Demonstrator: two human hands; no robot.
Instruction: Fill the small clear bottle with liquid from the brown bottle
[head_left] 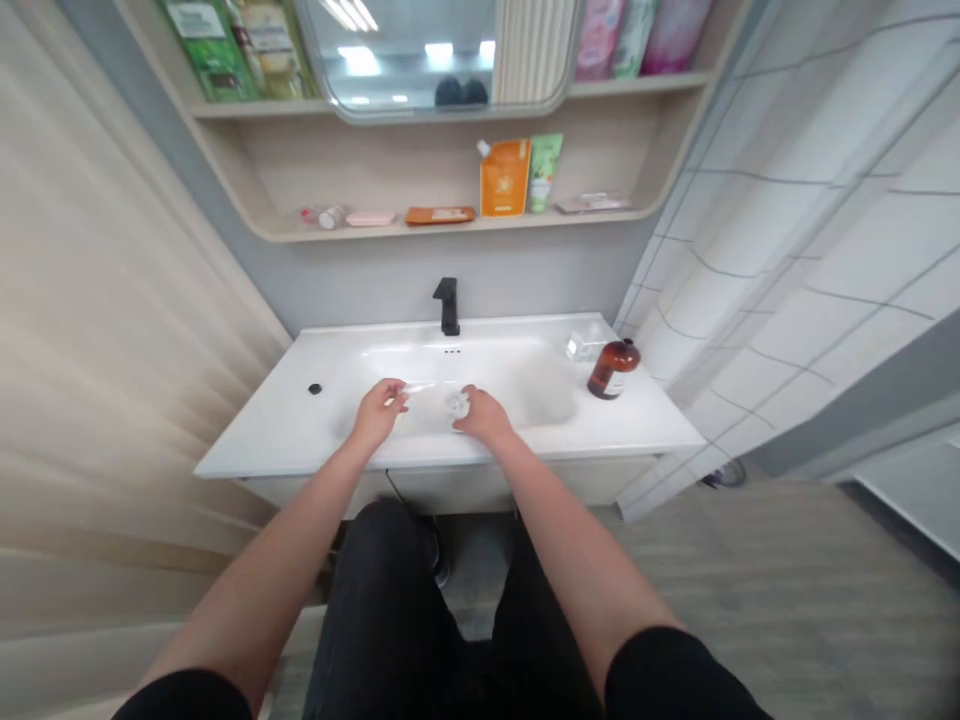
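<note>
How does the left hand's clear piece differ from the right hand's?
The clear piece in the left hand is long and thin; the one in the right hand is short and rounded. The left one juts sideways; the right one sits at the fingertips. Both are transparent, over the basin.

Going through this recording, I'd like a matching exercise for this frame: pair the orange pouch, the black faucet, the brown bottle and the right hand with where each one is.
Things
1. Orange pouch
2. Black faucet
3. Brown bottle
4. Right hand

Places
A. On the white counter, right of the basin
B. Touching a small clear object over the basin
C. On the shelf, beside a green tube
D. At the back of the basin, near its centre

Pairs: 1-C, 2-D, 3-A, 4-B
</note>
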